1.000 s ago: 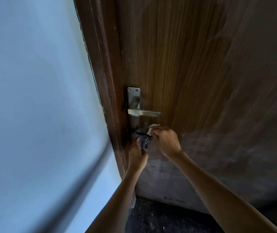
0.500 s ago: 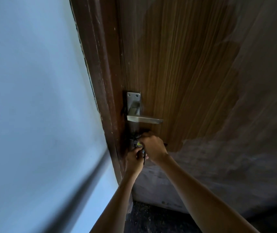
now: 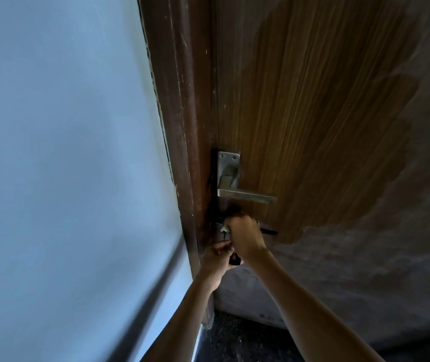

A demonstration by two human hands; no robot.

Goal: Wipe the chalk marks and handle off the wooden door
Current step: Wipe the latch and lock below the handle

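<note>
Hands met just below the metal handle (image 3: 237, 189) of the wooden door (image 3: 313, 113): the right hand (image 3: 245, 237) was closed in a fist against the lock area, a pale bit of cloth (image 3: 224, 228) showing at its left edge. The left hand (image 3: 218, 262), lower than the handle and beside the door frame (image 3: 182, 126), curled its fingers around a small dark object (image 3: 234, 259) which I could not identify. Grey chalk haze (image 3: 352, 270) covered the door below and to the right of the handle.

We find no text, label, brand, number or sign that can be read here: none on the brown wood-grain door (image 3: 300, 100), none on the flat silver metal lever handle (image 3: 245, 197), none on the pale blue wall (image 3: 65, 152).
</note>
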